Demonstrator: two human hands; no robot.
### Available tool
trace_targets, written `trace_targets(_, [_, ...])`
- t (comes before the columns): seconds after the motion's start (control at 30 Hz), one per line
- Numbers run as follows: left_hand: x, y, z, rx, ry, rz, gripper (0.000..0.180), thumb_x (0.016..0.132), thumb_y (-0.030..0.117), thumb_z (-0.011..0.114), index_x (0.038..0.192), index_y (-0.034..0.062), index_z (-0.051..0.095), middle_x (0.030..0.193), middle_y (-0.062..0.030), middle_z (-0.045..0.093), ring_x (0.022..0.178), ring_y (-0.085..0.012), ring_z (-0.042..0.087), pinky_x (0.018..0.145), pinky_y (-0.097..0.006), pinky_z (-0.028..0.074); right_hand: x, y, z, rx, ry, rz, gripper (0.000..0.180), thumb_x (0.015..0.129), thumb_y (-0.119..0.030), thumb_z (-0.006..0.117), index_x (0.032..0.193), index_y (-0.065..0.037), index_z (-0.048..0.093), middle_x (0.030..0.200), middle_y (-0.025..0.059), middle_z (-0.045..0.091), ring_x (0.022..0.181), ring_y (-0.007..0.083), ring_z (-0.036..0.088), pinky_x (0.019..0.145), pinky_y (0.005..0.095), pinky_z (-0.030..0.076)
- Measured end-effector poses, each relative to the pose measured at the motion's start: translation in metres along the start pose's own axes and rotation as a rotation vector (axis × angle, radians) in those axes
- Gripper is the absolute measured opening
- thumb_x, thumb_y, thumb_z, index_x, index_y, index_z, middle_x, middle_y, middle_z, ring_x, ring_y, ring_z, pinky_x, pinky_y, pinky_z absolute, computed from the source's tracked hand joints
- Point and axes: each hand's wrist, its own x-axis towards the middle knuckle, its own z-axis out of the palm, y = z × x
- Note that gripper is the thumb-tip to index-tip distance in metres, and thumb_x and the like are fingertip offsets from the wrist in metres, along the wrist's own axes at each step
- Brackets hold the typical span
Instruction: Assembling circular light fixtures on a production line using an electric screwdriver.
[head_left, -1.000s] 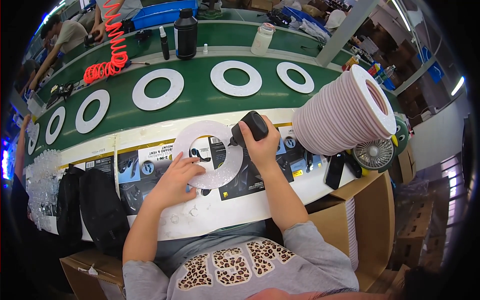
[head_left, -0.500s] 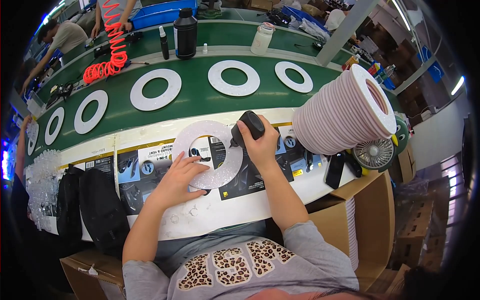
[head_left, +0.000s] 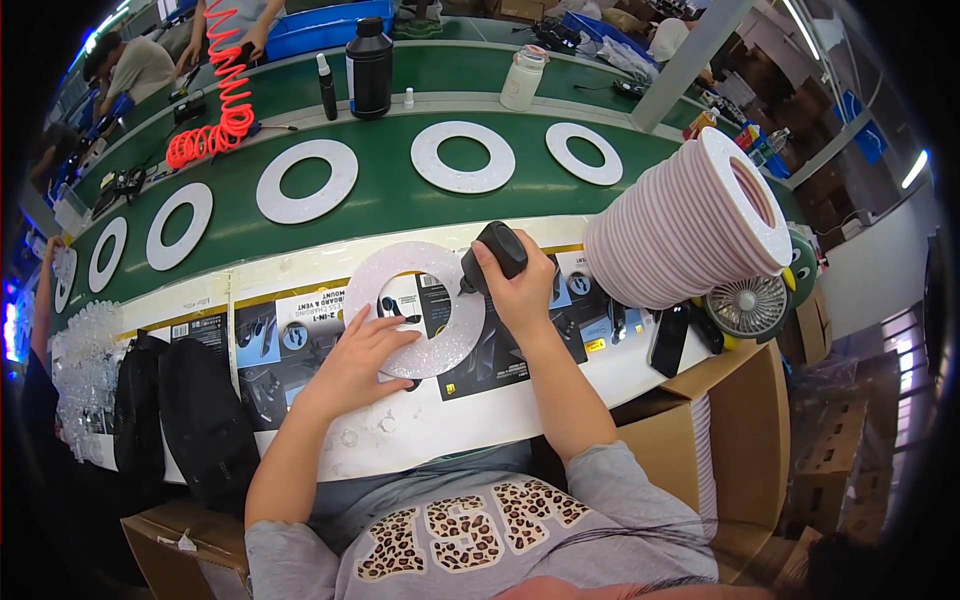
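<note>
A flat white speckled ring [head_left: 455, 335] lies in front of me on the work surface, over printed black packaging sheets. My left hand [head_left: 368, 355] rests on its left side with the fingers spread. In my right hand [head_left: 525, 290] is a small black bottle [head_left: 497, 252], tilted so that its tip points down at the ring's right part. Whether the tip touches the ring, I cannot make out. To the right leans a tall stack of similar pinkish-white rings [head_left: 680, 225].
Along the green conveyor belt [head_left: 385, 200] lie several white rings [head_left: 307, 181]. Beyond it stand a large black bottle [head_left: 370, 75] and a white jar [head_left: 523, 80]. A small fan [head_left: 748, 305] and phone [head_left: 668, 340] sit right; black pouches [head_left: 205, 420] and clear plastic pieces [head_left: 85, 370] left.
The rings on the belt have shifted slightly to the left. My hands, the black bottle and the ring under them have hardly moved. A person at the far upper left has drawn an arm back.
</note>
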Motion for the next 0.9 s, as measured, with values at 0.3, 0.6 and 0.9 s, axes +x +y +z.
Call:
trace_targets(0.3, [-0.0006, -0.0007, -0.0034, -0.038, -0.028, -0.039, 0.06, 0.063, 0.016, 0.077, 0.119, 0.0085, 0.055, 0.115, -0.0081, 0.059, 0.117, -0.0238, 0.05, 0.113, -0.051, 0.02, 0.0011, 0.001, -0.0006, 0.0, 0.043, -0.026, 0.024, 0.08, -0.019, 0.074, 0.084, 0.001, 0.061, 0.071, 0.0077, 0.063, 0.062, 0.0141, 0.057, 0.06, 0.0259, 0.046])
trace_targets(0.6, [-0.0005, 0.0009, -0.006, -0.057, -0.048, -0.049, 0.06, 0.062, 0.016, 0.074, 0.119, 0.0082, 0.054, 0.113, -0.0073, 0.06, 0.115, -0.0235, 0.051, 0.113, -0.051, 0.019, 0.0, 0.0036, 0.0028, 0.036, 0.037, 0.006, 0.025, 0.082, -0.019, 0.072, 0.089, 0.003, 0.061, 0.073, 0.0078, 0.064, 0.065, 0.0129, 0.058, 0.062, 0.0253, 0.047])
trace_targets(0.9, [-0.0001, 0.0012, -0.0062, -0.053, -0.041, -0.039, 0.061, 0.063, 0.015, 0.074, 0.12, 0.0085, 0.054, 0.113, -0.006, 0.061, 0.118, -0.0235, 0.049, 0.113, -0.051, 0.02, 0.0004, 0.0039, 0.0027, 0.026, 0.022, 0.014, 0.026, 0.083, -0.02, 0.071, 0.088, 0.003, 0.061, 0.073, 0.0078, 0.064, 0.065, 0.0124, 0.057, 0.062, 0.0246, 0.047])
